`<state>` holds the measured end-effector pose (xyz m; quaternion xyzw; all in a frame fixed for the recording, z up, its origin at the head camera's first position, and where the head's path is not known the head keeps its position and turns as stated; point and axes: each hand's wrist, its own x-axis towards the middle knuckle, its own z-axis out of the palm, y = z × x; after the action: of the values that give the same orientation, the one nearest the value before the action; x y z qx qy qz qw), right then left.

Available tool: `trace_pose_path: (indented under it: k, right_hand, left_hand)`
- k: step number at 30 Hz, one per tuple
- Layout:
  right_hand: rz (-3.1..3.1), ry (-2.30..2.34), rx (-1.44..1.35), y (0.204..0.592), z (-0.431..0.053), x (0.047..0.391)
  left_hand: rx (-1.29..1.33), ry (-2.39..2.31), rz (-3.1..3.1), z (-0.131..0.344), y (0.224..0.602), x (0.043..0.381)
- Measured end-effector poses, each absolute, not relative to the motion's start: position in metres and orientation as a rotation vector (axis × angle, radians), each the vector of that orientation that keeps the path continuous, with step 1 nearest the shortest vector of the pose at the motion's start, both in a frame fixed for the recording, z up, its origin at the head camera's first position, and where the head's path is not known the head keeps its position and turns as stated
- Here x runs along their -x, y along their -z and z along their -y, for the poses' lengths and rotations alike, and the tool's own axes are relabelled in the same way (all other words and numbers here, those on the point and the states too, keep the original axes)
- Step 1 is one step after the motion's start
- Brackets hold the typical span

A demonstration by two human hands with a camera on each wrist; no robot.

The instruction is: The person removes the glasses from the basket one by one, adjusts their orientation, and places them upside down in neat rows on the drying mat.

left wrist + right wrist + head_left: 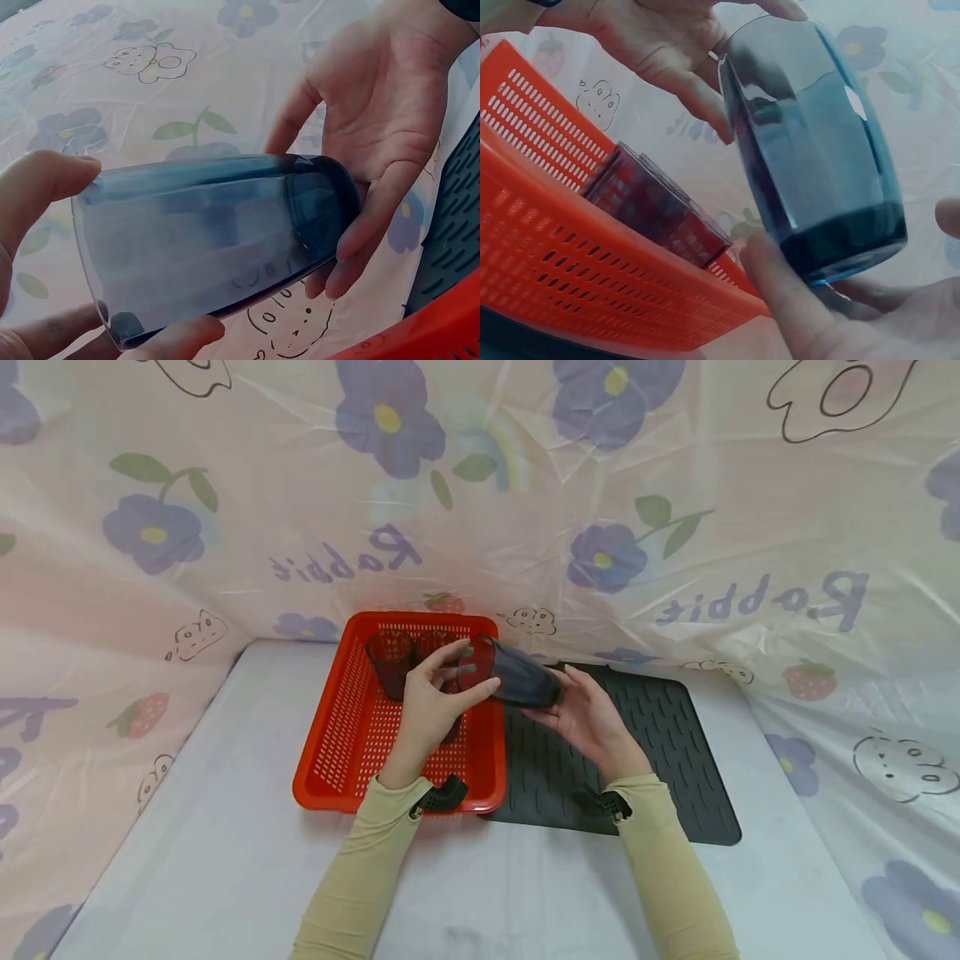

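Observation:
A tinted blue-grey drinking glass lies on its side in the air between both hands, over the seam of basket and mat. My left hand grips it by the mouth end, thumb along one side and fingers on the other. Around the thick dark base, my right hand holds with its fingers; part of them is hidden behind the glass. In the left wrist view the glass looks see-through, its base towards the right palm. More dark glasses stand in the red basket, partly hidden by the left hand.
To the basket's right lies a dark ridged mat on the white table. Printed sheeting with flowers and rabbits hangs close behind and at both sides.

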<state>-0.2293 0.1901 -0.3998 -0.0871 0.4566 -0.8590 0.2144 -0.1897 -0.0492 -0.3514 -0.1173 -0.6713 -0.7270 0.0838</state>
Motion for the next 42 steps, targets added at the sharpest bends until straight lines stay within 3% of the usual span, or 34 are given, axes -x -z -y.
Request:
trace_pose_path:
  k: [6,19,42]
  right_hand:
    - [-1.254,2.388,0.224,0.396,-0.196,0.228]
    - [-1.421,2.342,0.19,0.389,-0.205,0.23]
    - [-1.301,2.524,0.227,0.386,-0.21,0.226]
  left_hand:
    - [0.328,2.309,1.933,0.048,0.37,0.202]
    - [0.374,2.641,1.814,0.053,0.365,0.206]
    - [0.41,2.665,1.926,0.052,0.37,0.21]
